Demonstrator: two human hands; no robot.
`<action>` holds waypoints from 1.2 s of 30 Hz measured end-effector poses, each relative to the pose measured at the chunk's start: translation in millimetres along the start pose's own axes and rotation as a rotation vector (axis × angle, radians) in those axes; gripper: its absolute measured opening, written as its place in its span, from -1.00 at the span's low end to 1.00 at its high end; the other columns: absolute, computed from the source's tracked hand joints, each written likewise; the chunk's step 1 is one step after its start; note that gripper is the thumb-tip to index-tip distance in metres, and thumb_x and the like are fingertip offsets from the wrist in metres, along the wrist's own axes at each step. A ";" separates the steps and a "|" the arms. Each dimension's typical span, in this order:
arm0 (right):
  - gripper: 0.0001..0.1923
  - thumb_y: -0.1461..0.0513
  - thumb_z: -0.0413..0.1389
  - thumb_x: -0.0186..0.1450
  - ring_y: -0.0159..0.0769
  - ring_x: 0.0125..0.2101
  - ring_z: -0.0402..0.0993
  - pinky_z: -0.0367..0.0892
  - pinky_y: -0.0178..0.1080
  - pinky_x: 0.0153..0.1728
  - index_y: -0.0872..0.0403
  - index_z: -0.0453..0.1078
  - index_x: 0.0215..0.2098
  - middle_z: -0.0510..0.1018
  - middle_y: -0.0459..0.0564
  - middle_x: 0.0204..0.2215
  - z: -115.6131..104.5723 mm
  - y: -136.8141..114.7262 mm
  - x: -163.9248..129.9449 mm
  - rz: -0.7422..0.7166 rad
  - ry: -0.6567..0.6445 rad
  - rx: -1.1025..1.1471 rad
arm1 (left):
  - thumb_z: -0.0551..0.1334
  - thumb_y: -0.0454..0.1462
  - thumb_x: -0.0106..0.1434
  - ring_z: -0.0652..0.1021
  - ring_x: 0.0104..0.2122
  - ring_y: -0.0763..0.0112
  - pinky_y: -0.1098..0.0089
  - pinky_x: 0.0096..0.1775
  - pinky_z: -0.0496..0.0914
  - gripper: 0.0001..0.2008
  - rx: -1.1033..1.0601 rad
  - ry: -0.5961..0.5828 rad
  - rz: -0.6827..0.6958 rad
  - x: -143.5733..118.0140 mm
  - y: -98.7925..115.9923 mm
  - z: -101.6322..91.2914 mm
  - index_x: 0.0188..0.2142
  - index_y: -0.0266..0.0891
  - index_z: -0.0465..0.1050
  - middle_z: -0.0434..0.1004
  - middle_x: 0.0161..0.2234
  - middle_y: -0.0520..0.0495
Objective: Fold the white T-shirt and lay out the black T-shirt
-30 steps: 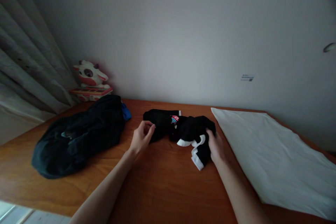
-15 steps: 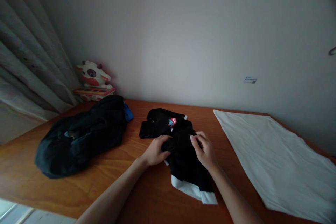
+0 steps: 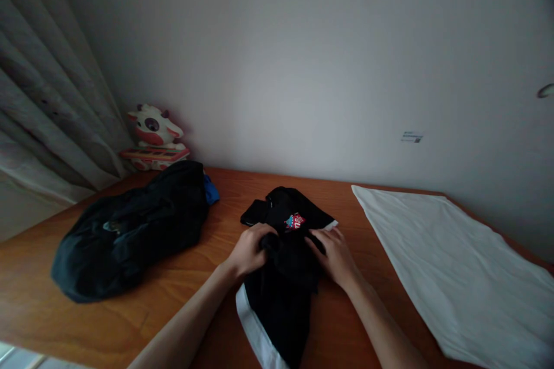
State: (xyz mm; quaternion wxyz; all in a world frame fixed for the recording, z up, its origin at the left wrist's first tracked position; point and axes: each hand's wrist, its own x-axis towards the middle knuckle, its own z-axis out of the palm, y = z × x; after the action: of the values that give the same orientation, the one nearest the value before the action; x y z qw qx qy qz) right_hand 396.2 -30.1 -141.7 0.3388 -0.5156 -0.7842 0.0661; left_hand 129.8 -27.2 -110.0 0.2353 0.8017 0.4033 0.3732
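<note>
A small black garment [image 3: 277,288] with white edging and a red and blue printed patch lies crumpled on the wooden tabletop in front of me. Its white-edged lower part hangs toward me and runs out of view at the bottom. My left hand [image 3: 250,249] is closed around a bunched fold on the garment's left side. On the opposite side, my right hand [image 3: 332,251] grips the cloth between thumb and fingers, just below the patch. Folds hide some of my fingertips.
A large dark garment [image 3: 151,230] lies heaped at the left, with a bit of blue cloth [image 3: 210,190] at its end. Behind it stands a cow-shaped toy keyboard [image 3: 154,135] by the curtain [image 3: 52,81]. White cloth [image 3: 445,253] is spread flat at the right.
The black garment has turned: its patch is tilted differently and shifted right, and its white-edged lower part has swung left and toward me. Both hands still hold the cloth.
</note>
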 end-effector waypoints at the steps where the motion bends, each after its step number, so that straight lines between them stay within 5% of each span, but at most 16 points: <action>1: -0.69 0.07 0.00 0.43 -0.07 -0.13 0.61 0.28 0.03 0.10 -0.04 0.56 -0.10 0.70 0.05 -0.18 -1.8 1.5 0.5 0.025 0.021 -0.039 | 0.12 -0.39 -0.12 0.59 -0.17 0.13 0.19 -0.06 0.43 -0.61 0.035 0.096 -0.057 0.8 -3.0 -2.4 -0.26 -0.16 0.53 0.63 -0.23 -0.12; 3: -0.70 0.06 0.03 0.40 -0.12 -0.33 0.59 0.37 -0.12 -0.14 -0.04 0.56 -0.31 0.67 0.02 -0.40 -7.9 4.5 0.9 0.068 0.021 -0.092 | 0.13 -0.36 -0.08 0.59 -0.19 0.11 0.17 -0.07 0.43 -0.65 0.014 0.225 -0.167 2.4 -8.4 -9.8 -0.28 -0.16 0.53 0.63 -0.26 -0.11; 7: -0.38 -0.06 -0.04 0.44 -0.26 -0.57 0.42 0.31 -0.22 -0.33 -0.04 0.27 -0.73 0.41 -0.07 -0.72 -19.3 8.9 1.3 0.055 -0.025 -0.016 | 0.15 -0.13 0.12 0.60 -0.14 0.03 0.12 -0.02 0.44 -0.67 -0.462 0.220 -0.241 4.5 -11.4 -21.8 -0.24 -0.22 0.58 0.67 -0.25 -0.14; 9: -0.40 -0.08 -0.09 0.46 -0.23 -0.49 0.50 0.36 -0.20 -0.27 -0.03 0.37 -0.65 0.51 -0.02 -0.61 -18.6 12.5 1.8 0.063 0.085 0.052 | 0.10 0.01 0.23 0.60 -0.08 -0.02 0.08 0.03 0.44 -0.55 -0.721 0.228 -0.304 4.6 -9.8 -20.1 -0.21 -0.25 0.60 0.68 -0.23 -0.17; 11: -0.52 -0.09 -0.05 0.44 -0.10 -0.20 0.59 0.41 -0.11 -0.11 0.01 0.55 -0.29 0.65 0.11 -0.25 -12.6 18.7 1.1 0.068 0.208 0.071 | 0.11 0.08 0.26 0.61 -0.06 -0.02 0.06 0.05 0.44 -0.51 -0.842 0.211 -0.407 4.4 -7.4 -15.1 -0.22 -0.25 0.60 0.69 -0.23 -0.16; 13: -0.47 -0.10 0.02 0.40 0.03 0.08 0.49 0.36 0.05 0.06 0.06 0.46 0.11 0.55 0.22 0.10 -4.2 27.1 -1.3 0.077 0.232 0.030 | 0.16 0.13 0.23 0.62 -0.07 -0.01 0.07 0.06 0.44 -0.50 -0.883 0.155 -0.480 4.7 -5.1 -11.0 -0.25 -0.24 0.60 0.70 -0.24 -0.14; 15: -0.39 -0.10 0.07 0.36 0.12 0.14 0.44 0.31 0.16 0.11 0.06 0.38 0.23 0.49 0.26 0.17 2.5 35.7 -4.3 0.116 0.179 -0.045 | 0.11 0.24 0.21 0.63 -0.10 -0.04 0.05 0.02 0.47 -0.39 -0.940 0.101 -0.534 6.3 -3.0 -11.1 -0.29 -0.24 0.61 0.71 -0.27 -0.17; 18: -0.52 -0.07 0.09 0.36 0.10 0.03 0.52 0.34 0.13 0.06 0.01 0.51 0.08 0.60 0.21 0.01 4.5 42.7 -5.1 0.162 0.114 -0.085 | 0.04 0.32 0.18 0.65 -0.13 -0.09 0.02 -0.07 0.51 -0.29 -0.954 0.053 -0.602 10.1 -2.0 -16.6 -0.37 -0.23 0.61 0.70 -0.34 -0.22; 22: -0.52 -0.12 -0.01 0.40 -0.01 -0.17 0.60 0.42 -0.05 -0.11 -0.01 0.61 -0.21 0.66 0.13 -0.23 -1.3 32.5 1.2 0.194 0.097 0.098 | 0.38 -0.02 0.01 0.64 -0.08 -0.03 0.09 0.00 0.49 -0.64 -0.791 0.079 -0.559 11.0 -4.2 -17.3 -0.28 -0.18 0.63 0.72 -0.24 -0.14; 26: -0.45 -0.21 0.04 0.35 -0.05 -0.25 0.65 0.45 -0.12 -0.22 0.00 0.60 -0.11 0.70 0.09 -0.27 -0.6 8.1 4.6 0.350 0.086 0.328 | 0.42 -0.13 0.01 0.65 -0.09 0.05 0.14 -0.02 0.49 -0.54 -0.885 0.003 -0.596 6.4 -3.8 -3.5 -0.06 -0.17 0.61 0.70 -0.09 -0.16; 30: -0.54 -0.13 0.24 0.21 -0.02 -0.22 0.62 0.44 -0.12 -0.19 -0.01 0.62 -0.12 0.69 0.11 -0.24 5.1 -8.2 3.1 0.286 0.000 0.357 | 0.46 -0.11 0.05 0.64 -0.06 0.11 0.22 -0.04 0.49 -0.46 -0.974 -0.026 -0.575 5.3 -2.7 10.9 0.03 -0.15 0.55 0.66 0.00 -0.18; 36: -0.53 -0.13 0.14 0.29 0.00 -0.04 0.58 0.40 -0.02 0.03 0.01 0.63 -0.11 0.69 0.09 -0.11 3.2 -16.0 7.5 0.310 0.030 0.674 | 0.46 -0.08 0.11 0.64 -0.03 0.16 0.24 0.03 0.48 -0.51 -0.991 0.111 -0.636 9.8 -4.5 20.1 0.00 -0.18 0.54 0.67 -0.02 -0.16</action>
State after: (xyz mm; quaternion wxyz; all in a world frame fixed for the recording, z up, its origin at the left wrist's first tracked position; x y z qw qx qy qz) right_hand 380.2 -30.2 -133.4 0.4871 -0.4886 -0.6260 0.3634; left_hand 147.4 -18.2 -121.3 0.6607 0.4152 0.4131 0.4695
